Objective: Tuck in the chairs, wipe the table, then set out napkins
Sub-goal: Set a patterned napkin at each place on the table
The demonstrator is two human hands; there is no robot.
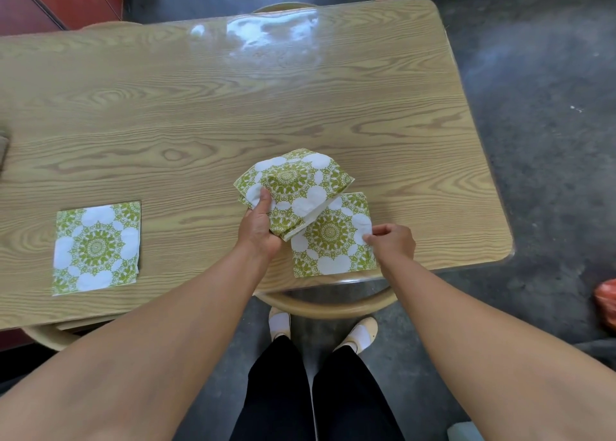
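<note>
The napkin (333, 240) sits by your right hand (395, 242)
It lies flat just left of those fingers, which pinch its edge. Your left hand (258, 232) grips the stack (293, 183), thumb on top.

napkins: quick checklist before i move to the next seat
1. Left napkin flat on the table: ok.
2. Right napkin flat, near the edge: ok.
3. Right hand off it: not ok, it pinches the napkin's edge.
4. Stack secure in left hand: ok.
5. Chair tucked in at this seat: ok.
6. Table dry: cannot tell, glare on the far side.
</note>
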